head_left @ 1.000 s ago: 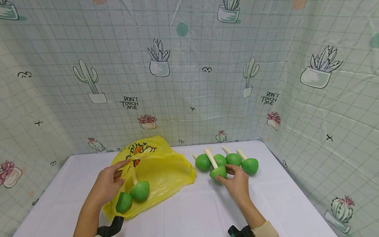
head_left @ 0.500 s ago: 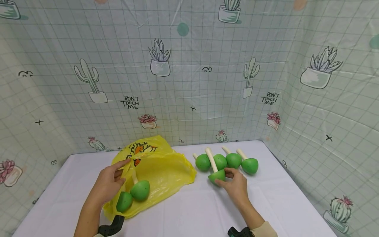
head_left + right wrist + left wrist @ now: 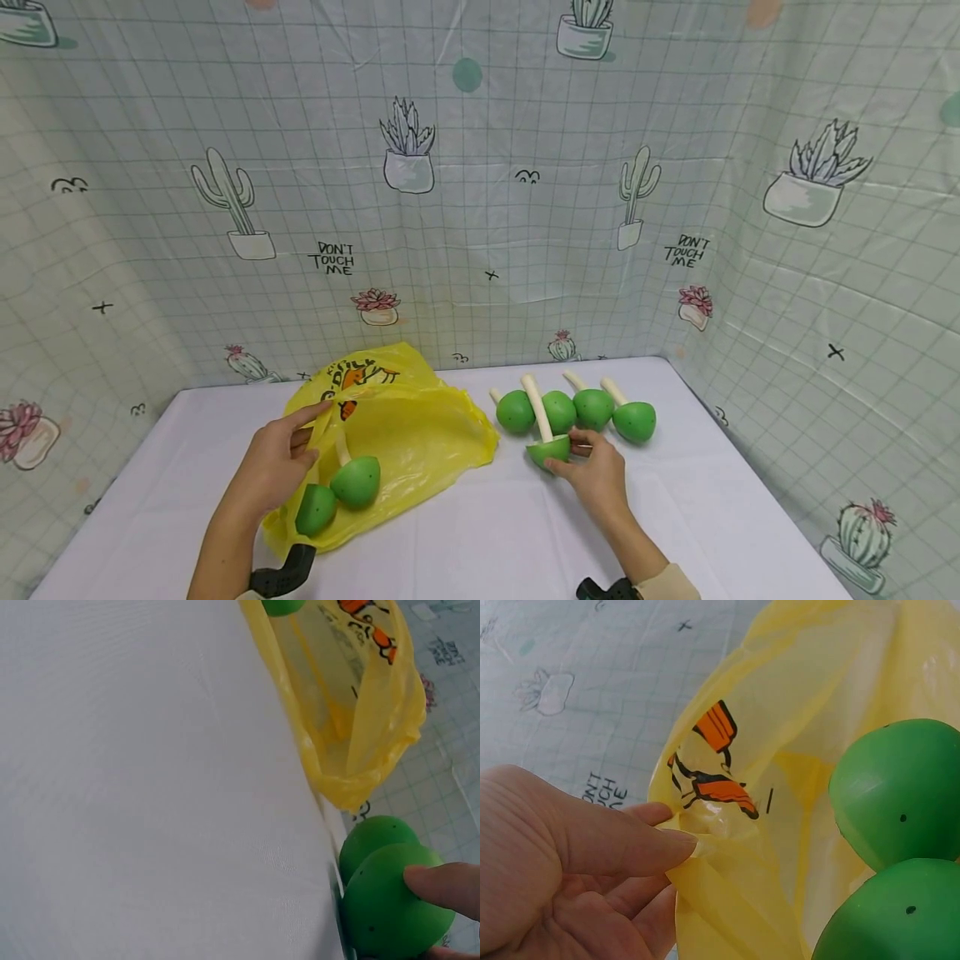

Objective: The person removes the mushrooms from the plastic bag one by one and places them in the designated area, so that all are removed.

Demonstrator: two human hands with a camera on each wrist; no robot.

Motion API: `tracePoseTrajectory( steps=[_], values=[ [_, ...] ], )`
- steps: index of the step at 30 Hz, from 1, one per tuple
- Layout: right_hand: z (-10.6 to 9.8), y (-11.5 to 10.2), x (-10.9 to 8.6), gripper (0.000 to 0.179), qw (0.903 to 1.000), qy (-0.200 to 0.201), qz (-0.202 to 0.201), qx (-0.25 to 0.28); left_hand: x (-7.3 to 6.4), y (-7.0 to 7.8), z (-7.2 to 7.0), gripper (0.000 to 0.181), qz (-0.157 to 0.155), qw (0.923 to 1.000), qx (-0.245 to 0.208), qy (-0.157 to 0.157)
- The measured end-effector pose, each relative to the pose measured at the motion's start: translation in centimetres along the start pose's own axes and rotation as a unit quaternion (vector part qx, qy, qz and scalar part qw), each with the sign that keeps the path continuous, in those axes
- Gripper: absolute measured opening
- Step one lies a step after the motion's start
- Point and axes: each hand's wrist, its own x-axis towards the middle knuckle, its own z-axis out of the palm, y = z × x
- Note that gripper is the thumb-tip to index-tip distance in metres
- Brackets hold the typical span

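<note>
My left hand [image 3: 273,458] pinches the rim of a yellow plastic bag [image 3: 427,433] between thumb and fingers, and the bag's mouth gapes open. Inside it, two green-capped toy mushrooms [image 3: 356,482] lie close together; in the left wrist view their rounded, dotted caps [image 3: 900,791] fill the right side. My right hand [image 3: 600,475] grips another toy mushroom [image 3: 547,451] by its green cap, the pale stem pointing up and away. In the right wrist view the thumb presses on that cap [image 3: 390,907].
Behind the right hand, several more green toy mushrooms [image 3: 634,422] lie in a row, stems toward the back. A white cloth covers the table [image 3: 450,542]. A patterned curtain [image 3: 487,208] rises behind it and at both sides.
My right hand has drawn the gripped mushroom slightly toward me and away from the row, its cap tipping so the stem stands more upright. The left hand keeps its hold on the bag.
</note>
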Motion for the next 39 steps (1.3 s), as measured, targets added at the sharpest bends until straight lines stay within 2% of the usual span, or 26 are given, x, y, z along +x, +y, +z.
tracePoseTrajectory(
  steps=[13, 18, 23, 32, 39],
  values=[
    [0.0, -0.1, -0.2, 0.058, 1.0, 0.003, 0.002, 0.008, -0.1, -0.2, 0.0, 0.066, 0.017, 0.9998, -0.006, -0.001],
    [-0.1, -0.5, -0.2, 0.057, 0.9996, 0.011, -0.005, 0.025, -0.1, -0.2, 0.0, 0.067, 0.009, 0.9999, -0.007, -0.001],
    [-0.3, -1.0, -0.2, 0.056, 0.999, 0.025, -0.031, 0.023, -0.1, -0.2, 0.0, 0.068, -0.002, 0.9999, -0.01, 0.0],
    [-0.5, -2.6, 0.2, 0.062, 0.9985, 0.026, -0.04, 0.029, -0.1, -0.1, 0.0, 0.068, 0.002, 1.0, -0.005, 0.002],
    [0.0, -4.3, 0.4, 0.064, 0.997, 0.018, -0.062, 0.043, 0.0, -0.1, 0.0, 0.068, -0.003, 1.0, -0.009, 0.002]
  ],
)
